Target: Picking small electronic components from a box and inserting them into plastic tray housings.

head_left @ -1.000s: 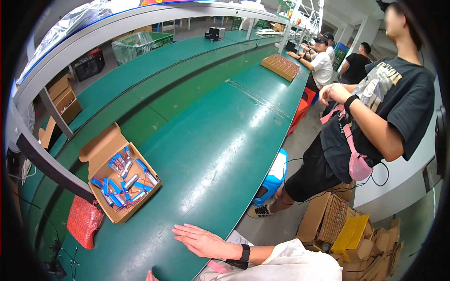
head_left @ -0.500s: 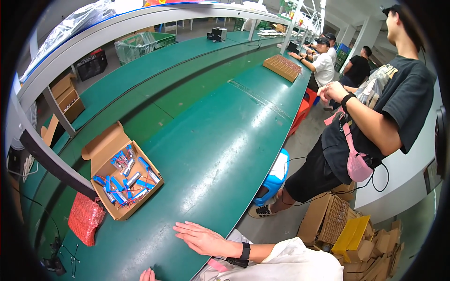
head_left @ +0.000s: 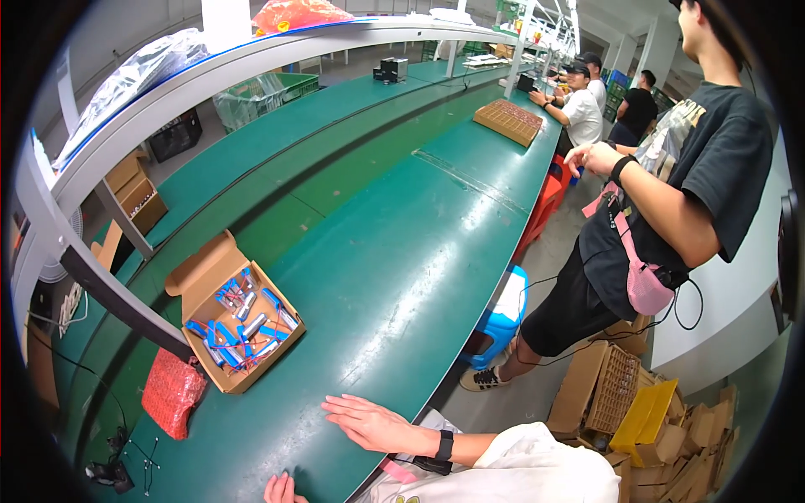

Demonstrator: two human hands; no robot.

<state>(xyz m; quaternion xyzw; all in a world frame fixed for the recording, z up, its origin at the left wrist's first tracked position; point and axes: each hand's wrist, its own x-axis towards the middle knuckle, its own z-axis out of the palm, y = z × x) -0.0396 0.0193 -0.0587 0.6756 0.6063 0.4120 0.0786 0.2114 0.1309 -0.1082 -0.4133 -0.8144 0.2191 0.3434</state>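
Long green workbench (head_left: 402, 251) runs down a factory line; another person (head_left: 671, 193) stands beside it. Open cardboard box (head_left: 239, 318) of blue battery cells sits left of right hand (head_left: 369, 422), flat, fingers spread, empty. Left hand (head_left: 281, 489): only fingertips visible, grip unclear.

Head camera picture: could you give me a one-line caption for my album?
Right hand flat on a green workbench near an open cardboard box of blue cylindrical cells, left hand at the edge.
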